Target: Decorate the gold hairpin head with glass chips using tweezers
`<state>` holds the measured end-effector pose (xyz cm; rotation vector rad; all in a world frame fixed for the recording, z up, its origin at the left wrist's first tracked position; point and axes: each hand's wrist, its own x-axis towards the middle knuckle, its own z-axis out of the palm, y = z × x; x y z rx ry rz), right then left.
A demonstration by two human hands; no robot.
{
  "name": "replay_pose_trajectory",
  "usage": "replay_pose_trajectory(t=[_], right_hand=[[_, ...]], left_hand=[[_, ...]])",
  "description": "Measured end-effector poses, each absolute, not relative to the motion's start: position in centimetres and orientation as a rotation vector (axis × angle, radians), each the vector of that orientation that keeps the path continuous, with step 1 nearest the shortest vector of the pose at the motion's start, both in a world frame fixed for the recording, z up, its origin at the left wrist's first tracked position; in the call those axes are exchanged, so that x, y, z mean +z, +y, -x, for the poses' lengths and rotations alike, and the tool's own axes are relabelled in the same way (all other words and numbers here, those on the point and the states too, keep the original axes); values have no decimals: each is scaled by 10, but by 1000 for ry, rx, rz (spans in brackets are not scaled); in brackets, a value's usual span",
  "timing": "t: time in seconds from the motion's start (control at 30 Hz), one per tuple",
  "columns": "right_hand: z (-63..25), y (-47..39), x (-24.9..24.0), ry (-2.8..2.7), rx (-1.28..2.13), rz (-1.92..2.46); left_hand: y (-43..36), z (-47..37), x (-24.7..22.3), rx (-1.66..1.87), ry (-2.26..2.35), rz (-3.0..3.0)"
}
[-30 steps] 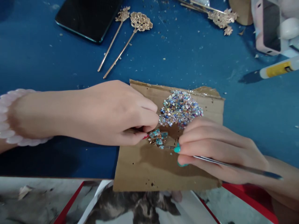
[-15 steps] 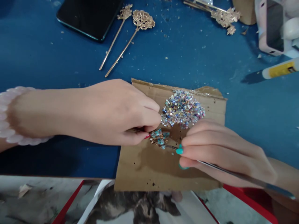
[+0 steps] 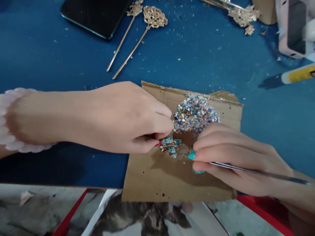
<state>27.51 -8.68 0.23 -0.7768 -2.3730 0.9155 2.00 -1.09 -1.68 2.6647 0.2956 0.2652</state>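
Observation:
My left hand is closed in a pinch on a gold hairpin, whose ornate head carries turquoise chips; most of its stem is hidden inside the hand. From the right, my right hand grips slim metal tweezers between thumb and fingers, their tips touching the lower right of the hairpin head. Both hands are over a piece of cardboard. A heap of small multicoloured shell-like chips lies on it just behind the hairpin head. One loose chip rests below the tweezers.
On the blue table lie two gold hairpins, a dark phone, more gold hairpins, a pinkish device with a dark screen and a yellow-and-white tube. The table's front edge runs below my left forearm.
The tweezers have tilted to a flatter angle, with their tips still at the hairpin head. My left hand keeps its pinch. The whole view has shifted slightly.

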Motion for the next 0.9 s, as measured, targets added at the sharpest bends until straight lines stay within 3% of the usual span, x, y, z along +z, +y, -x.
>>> replay_pose_trajectory(t=[0.9], right_hand=[[-274, -84, 2, -2368, 945, 746]], left_hand=[[-12, -18, -14, 254, 296, -2645]])
